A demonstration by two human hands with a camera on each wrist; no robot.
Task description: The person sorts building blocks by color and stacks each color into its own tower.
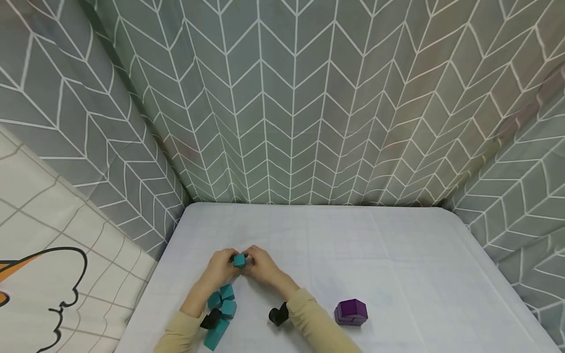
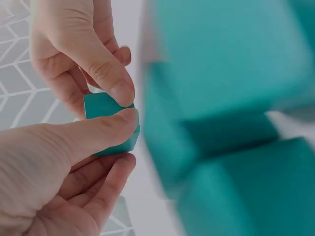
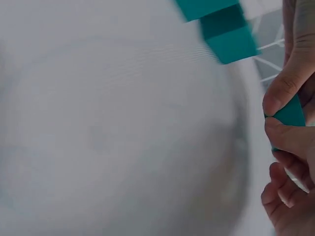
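In the head view both hands meet at the left part of the table round one small teal block (image 1: 239, 260). My left hand (image 1: 219, 268) pinches it between thumb and fingers from the left. From the other side my right hand (image 1: 263, 266) grips the same block. The left wrist view shows both thumbs lying on the teal block (image 2: 101, 104), their tips close together, with fingers beneath. In the right wrist view the block (image 3: 291, 114) is partly covered by the hands. Several loose teal blocks (image 1: 228, 309) lie beside my left forearm.
A purple faceted block shape (image 1: 351, 312) stands on the white table (image 1: 410, 274), right of my right sleeve. Black devices (image 1: 211, 318) sit at the wrists. Patterned grey curtain (image 1: 291, 122) borders the table's far edge and sides.
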